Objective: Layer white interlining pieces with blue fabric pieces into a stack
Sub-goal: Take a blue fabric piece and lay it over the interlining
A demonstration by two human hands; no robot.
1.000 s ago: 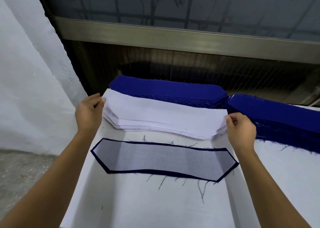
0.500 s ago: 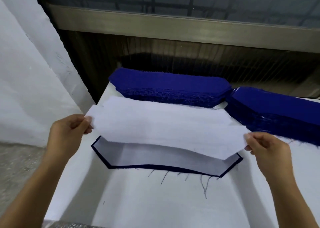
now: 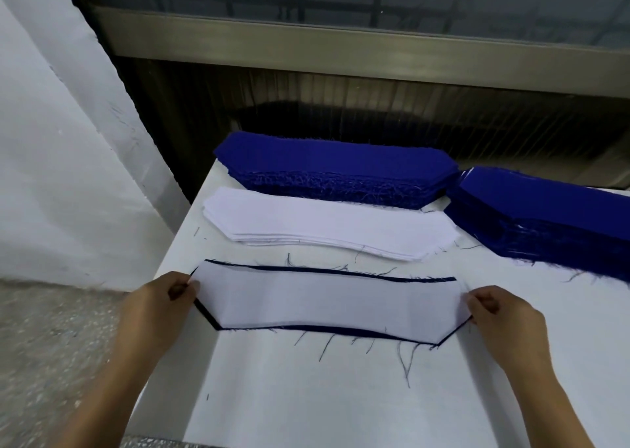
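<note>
Table: interlining between left hand, right hand

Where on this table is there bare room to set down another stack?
Widest bare table lies nearer than the held interlining piece; only loose threads there. A smaller patch sits right of the right hand, nearer than the right blue fabric stack. The far edge is crowded.

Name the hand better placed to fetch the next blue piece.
Probably the right hand: the right blue stack lies just beyond it; the left hand is across the white piece.
</note>
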